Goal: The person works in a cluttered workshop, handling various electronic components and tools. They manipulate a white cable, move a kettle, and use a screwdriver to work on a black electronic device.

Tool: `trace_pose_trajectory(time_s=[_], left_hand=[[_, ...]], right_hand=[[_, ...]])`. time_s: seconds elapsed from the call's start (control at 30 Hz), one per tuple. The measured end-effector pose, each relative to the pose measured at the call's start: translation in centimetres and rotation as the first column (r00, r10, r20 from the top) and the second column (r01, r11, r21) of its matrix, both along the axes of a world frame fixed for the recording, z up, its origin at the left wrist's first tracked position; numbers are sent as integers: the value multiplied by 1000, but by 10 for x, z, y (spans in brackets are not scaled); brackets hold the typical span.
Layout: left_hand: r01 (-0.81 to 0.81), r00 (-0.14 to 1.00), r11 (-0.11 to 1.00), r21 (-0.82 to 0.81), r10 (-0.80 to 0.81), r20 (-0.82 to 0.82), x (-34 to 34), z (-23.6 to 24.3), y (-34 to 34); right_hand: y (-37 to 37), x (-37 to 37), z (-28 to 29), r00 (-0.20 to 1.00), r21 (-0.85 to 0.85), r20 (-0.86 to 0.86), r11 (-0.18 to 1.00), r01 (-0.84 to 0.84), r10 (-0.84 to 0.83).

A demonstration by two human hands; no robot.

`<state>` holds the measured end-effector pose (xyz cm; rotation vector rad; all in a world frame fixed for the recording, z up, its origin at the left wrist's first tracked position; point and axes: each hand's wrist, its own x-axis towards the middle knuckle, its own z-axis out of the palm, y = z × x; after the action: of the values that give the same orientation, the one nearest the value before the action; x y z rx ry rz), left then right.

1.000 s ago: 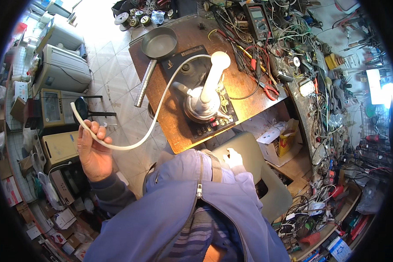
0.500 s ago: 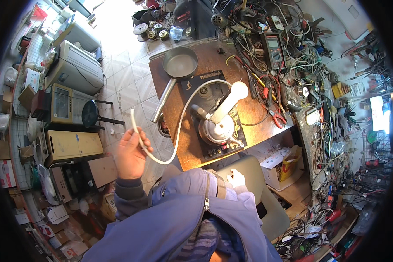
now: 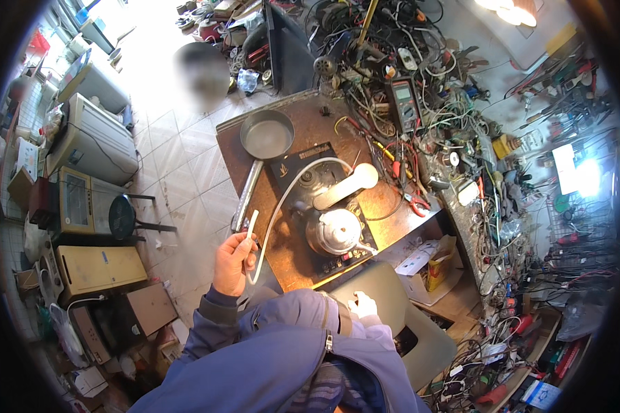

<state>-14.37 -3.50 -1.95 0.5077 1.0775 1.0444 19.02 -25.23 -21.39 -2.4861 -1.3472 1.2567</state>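
Ahead and to the right of the left hand (image 3: 234, 263) stands a wooden table (image 3: 289, 256). On it lie a frying pan (image 3: 267, 134) beyond that hand, handle toward it, a black induction cooktop (image 3: 291, 184) rightward, and red-handled pliers (image 3: 417, 204) farther right.

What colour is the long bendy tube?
The tube is creamy white, best seen in the head view.

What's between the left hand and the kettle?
In the head view, from left hand to kettle: the pale hose, then some brown tabletop.
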Motion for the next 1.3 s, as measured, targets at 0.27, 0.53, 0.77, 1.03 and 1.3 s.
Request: trace_pose_trajectory(time_s=[0.27,0.53,0.77,1.03,1.3], left_hand=[[140,989,990,8,-141,50,-3,-9,19],[118,993,992,-34,-118,3,3,-16,9],[-84,972,994,-72,66,-224,21,-7,-30],[-484,835,868,-116,417,-359,55,-3,-82],[-591,751,798,-113,495,-437,79,-2,-104]], right_hand=[[21,6,44,990,59,105,994,89,-95],[126,96,64,993,367,77,929,58,-93],[362,145,83,957,666,195,687,-291,216],[579,88,81,928,761,340,535,-366,151],[636,54,85,907,575,421,774,-264,-3]])
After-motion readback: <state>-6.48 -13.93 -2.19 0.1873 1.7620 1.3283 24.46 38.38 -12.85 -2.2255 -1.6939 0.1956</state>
